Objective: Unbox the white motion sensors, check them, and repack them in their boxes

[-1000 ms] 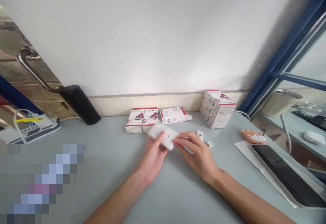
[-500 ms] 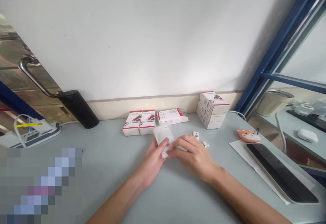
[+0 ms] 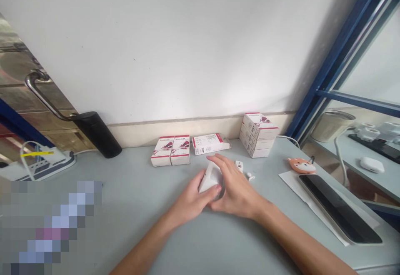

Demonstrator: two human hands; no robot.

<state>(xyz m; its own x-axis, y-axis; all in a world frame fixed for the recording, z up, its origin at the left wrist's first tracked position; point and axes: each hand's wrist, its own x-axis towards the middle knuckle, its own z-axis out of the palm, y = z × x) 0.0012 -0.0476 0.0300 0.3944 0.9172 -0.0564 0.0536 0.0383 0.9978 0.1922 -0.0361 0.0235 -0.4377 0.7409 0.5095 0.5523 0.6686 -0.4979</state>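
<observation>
As left hand [image 3: 193, 198] grips, right hand [image 3: 236, 188] half-open around it, the white packet [image 3: 211, 178] near the open-ended carton [image 3: 206, 143] seems light; hold its edges

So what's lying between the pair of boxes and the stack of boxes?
In the head view, a single white-and-red box lies between the pair of boxes and the stack of boxes.

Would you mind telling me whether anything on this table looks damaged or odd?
The carton between the paired boxes and the stack of boxes stands out: its right end appears open, while the others look closed. A small white piece also lies loose beside the right hand. Nothing looks spilled.
</observation>
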